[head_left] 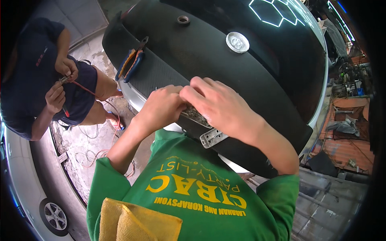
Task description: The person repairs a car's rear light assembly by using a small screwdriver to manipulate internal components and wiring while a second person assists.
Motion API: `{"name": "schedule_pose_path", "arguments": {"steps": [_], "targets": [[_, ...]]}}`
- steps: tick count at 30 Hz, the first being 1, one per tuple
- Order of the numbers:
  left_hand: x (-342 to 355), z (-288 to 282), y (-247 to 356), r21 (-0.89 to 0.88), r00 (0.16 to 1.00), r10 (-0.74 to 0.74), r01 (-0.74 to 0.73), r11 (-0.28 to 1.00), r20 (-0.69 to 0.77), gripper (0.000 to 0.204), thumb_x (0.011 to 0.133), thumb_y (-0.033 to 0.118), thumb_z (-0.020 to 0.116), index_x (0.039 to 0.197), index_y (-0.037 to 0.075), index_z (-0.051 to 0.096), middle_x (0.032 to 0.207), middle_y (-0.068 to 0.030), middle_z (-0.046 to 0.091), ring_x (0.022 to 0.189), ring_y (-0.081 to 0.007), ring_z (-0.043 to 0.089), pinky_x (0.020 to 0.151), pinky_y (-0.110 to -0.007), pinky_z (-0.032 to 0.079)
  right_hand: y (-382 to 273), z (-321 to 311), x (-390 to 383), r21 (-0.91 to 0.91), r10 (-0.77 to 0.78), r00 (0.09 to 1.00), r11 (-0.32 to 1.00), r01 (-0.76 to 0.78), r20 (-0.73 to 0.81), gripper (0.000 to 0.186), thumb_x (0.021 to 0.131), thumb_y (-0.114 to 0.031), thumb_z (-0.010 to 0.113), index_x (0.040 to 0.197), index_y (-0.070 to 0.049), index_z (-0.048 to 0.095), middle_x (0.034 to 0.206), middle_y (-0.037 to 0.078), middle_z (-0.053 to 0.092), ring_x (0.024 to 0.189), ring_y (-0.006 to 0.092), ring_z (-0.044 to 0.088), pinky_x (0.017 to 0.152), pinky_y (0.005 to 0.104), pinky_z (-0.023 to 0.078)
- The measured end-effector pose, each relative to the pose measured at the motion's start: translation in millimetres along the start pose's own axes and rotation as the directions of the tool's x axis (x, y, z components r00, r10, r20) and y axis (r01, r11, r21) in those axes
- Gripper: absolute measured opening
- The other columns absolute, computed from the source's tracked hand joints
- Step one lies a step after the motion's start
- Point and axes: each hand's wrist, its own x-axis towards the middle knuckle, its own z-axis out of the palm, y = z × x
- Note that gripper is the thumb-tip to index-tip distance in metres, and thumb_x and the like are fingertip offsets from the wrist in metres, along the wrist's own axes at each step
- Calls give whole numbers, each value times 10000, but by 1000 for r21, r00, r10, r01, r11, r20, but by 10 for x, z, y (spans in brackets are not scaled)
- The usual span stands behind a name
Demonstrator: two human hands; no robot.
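Both my hands meet over the black textured car panel (177,68), close in front of my body. My left hand (163,105) has its fingers curled inward, pressed against a shiny, mottled grey part (196,116). Over the same part bends my right hand (219,105), its fingertips touching the left ones. Most of that part is hidden under my fingers, so its exact kind does not show. Just below my right hand lies a light grey slotted plastic piece (213,138) with small holes, near the panel's edge.
Pliers (132,60) with blue and orange handles lie on the panel's left. Farther back are a dark tape roll (183,20) and a round white dish (237,42). A co-worker (44,80) at left holds a red cable (86,90). A yellow cloth (136,223) hangs before me.
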Motion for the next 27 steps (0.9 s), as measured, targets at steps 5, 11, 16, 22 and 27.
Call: {"name": "schedule_pose_path", "arguments": {"steps": [5, 11, 16, 22, 27], "targets": [[-25, 39, -88, -70, 999, 46, -47, 996, -5, 182, 809, 88, 742, 990, 80, 755, 943, -139, 682, 902, -381, 669, 790, -483, 536, 68, 63, 66, 143, 110, 994, 984, -106, -20, 249, 918, -139, 681, 1085, -33, 530, 981, 142, 596, 864, 314, 704, 668, 406, 586], [-41, 49, -63, -90, 999, 44, -46, 995, -21, 119, 834, 93, 715, 944, 98, 759, 935, -71, 673, 913, -313, 678, 786, -445, 547, 111, -3, 8, -13, 273, 957, 962, -273, 99, 220, 955, -205, 675, 1000, -34, 544, 967, 137, 586, 763, 341, 707, 665, 434, 586], [-15, 4, -49, -71, 1000, 25, -25, 997, -4, 123, 835, 91, 710, 944, 100, 765, 942, -71, 675, 919, -311, 678, 798, -443, 546, 152, -114, -43, 152, -138, 990, 979, 134, 15, 215, 845, -23, 671, 1027, -53, 561, 1004, 137, 606, 796, 357, 707, 668, 463, 576], [-26, 59, -132, -86, 997, 76, -76, 993, -5, 183, 816, 92, 751, 997, 106, 767, 979, -92, 696, 889, -338, 686, 782, -447, 542, -46, -170, -48, 116, 330, 913, 924, -364, 239, 298, 812, 47, 656, 1074, -82, 591, 984, 99, 590, 906, 324, 669, 771, 445, 547], [-33, 43, -122, -98, 998, 59, -59, 993, -8, 165, 833, 87, 713, 983, 112, 775, 954, -76, 682, 911, -319, 680, 792, -437, 544, 77, -188, -47, 268, 98, 980, 953, -143, 173, 317, 852, 96, 577, 1103, -86, 642, 1045, 81, 606, 892, 326, 639, 756, 427, 515]]}}
